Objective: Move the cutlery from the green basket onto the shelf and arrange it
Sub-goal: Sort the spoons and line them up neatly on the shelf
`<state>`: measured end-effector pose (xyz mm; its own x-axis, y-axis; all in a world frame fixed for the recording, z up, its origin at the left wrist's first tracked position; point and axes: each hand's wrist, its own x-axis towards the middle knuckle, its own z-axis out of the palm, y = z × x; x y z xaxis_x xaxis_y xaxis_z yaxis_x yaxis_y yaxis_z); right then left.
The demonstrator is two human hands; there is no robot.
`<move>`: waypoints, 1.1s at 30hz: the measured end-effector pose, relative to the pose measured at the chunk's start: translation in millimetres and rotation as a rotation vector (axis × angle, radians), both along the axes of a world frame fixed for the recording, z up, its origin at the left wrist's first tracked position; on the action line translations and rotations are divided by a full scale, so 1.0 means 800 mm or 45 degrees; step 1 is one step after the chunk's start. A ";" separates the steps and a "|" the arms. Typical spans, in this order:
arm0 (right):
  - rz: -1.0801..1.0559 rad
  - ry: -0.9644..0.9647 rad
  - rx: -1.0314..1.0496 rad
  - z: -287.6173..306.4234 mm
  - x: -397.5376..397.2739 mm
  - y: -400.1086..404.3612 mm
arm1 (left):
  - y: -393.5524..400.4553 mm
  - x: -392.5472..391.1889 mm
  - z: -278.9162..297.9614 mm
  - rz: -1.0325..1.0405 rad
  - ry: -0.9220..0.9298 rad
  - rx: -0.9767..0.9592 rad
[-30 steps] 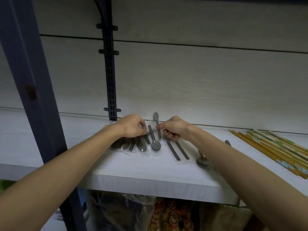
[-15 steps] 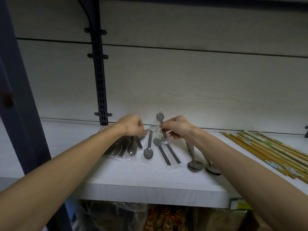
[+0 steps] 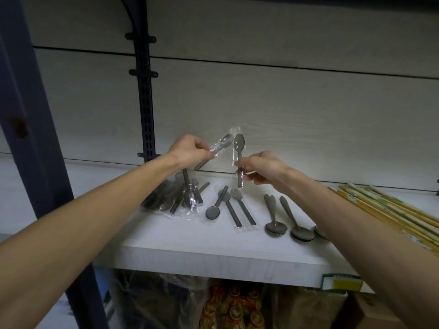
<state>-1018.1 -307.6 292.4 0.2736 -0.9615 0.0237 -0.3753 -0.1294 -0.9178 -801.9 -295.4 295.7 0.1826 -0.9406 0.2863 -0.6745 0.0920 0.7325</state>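
**A:** So where's the person at? The right hand [image 3: 260, 168] has its grip pinched shut on the handle of a wrapped spoon [image 3: 239, 148], held up off the shelf [image 3: 213, 252] with the bowl pointing up, long axis close to vertical. The left hand [image 3: 190, 150] is closed around another wrapped piece [image 3: 222, 146] that tilts up and to the right, and it looks like a second handle hangs down out of the same fist toward the pile [image 3: 175, 200] of wrapped cutlery.

**B:** Yeah, and the thing the next move hangs on, I'd say: the open spot is straight below the right hand, in the row of loose spoons [image 3: 237, 210] lying front to back on the shelf. So the upright spoon needs tipping flat, handle toward the wall or the edge to match its neighbours. The right hand is the closer one for that gap; the left sits over the pile.

**A:** Green basket? Not in view at all.

**B:** Nope. Chopsticks [image 3: 392, 214] are off to the right, well apart from the spoons.

**A:** Compared with half a second ago, both hands have come up off the shelf. They were low, right by the spoons; now both pieces are in the air and the hands have drifted a bit apart.
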 end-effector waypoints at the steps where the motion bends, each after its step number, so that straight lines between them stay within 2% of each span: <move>1: 0.004 -0.001 0.001 0.000 -0.001 0.001 | 0.000 -0.001 0.002 -0.002 0.049 -0.007; 6: 0.045 -0.013 -0.024 0.002 -0.004 0.005 | -0.002 -0.005 0.003 0.015 0.340 -0.068; 11: 0.101 0.012 -0.049 0.003 -0.009 0.009 | 0.010 -0.015 0.002 -0.055 0.465 -0.097; 14: 0.109 0.075 -0.070 0.004 -0.013 0.012 | 0.022 -0.019 0.005 -0.122 0.520 0.006; 23: 0.096 0.220 -0.118 0.002 -0.029 0.013 | 0.037 0.000 0.003 -0.088 0.230 0.119; 26: 0.122 0.215 -0.020 -0.002 -0.032 0.013 | 0.036 0.004 -0.008 -0.107 0.187 0.224; 33: 0.151 0.413 0.099 -0.017 -0.026 0.013 | 0.036 -0.011 -0.037 -0.147 0.053 0.303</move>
